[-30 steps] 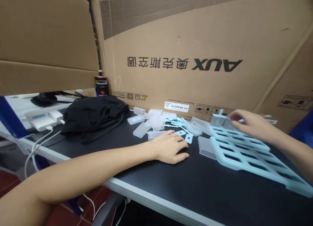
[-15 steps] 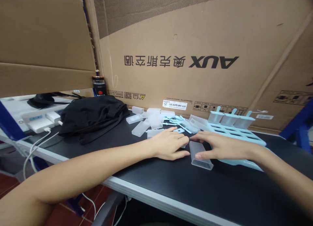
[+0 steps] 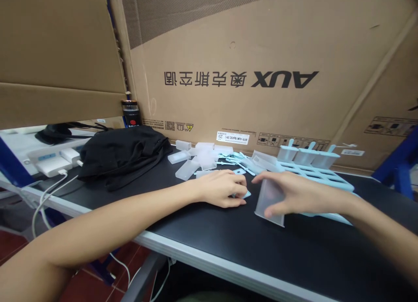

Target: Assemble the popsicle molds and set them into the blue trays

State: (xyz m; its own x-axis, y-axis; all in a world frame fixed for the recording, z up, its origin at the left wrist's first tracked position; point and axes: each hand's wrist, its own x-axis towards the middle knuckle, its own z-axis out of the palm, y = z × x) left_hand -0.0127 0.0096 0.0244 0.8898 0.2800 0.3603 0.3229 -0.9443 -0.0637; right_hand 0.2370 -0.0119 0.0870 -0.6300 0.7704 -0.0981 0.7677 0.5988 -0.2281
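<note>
My right hand (image 3: pixel 284 191) grips a clear plastic mold cup (image 3: pixel 269 204), thumb on its near side and fingers at its far end; the cup is tipped up off the black table. To its left, my left hand (image 3: pixel 225 188) has its fingers curled round a light blue piece (image 3: pixel 247 195), which partly shows beyond the fingertips. Behind both hands lie several loose clear cups (image 3: pixel 187 169) and a pile of light blue sticks (image 3: pixel 233 158). At the right, a light blue rack (image 3: pixel 316 176) bears clear cups with blue stick lids (image 3: pixel 305 157).
A black cloth (image 3: pixel 124 156) lies on the left of the table (image 3: pixel 209 232), beside a power strip with white chargers (image 3: pixel 54 164) and cables. A dark jar (image 3: pixel 131 113) stands behind it. A large cardboard box (image 3: pixel 209 45) walls off the back.
My right hand has closed on the clear cup and tilted it up from lying flat. My left hand has curled its fingers round the blue piece and moved slightly left.
</note>
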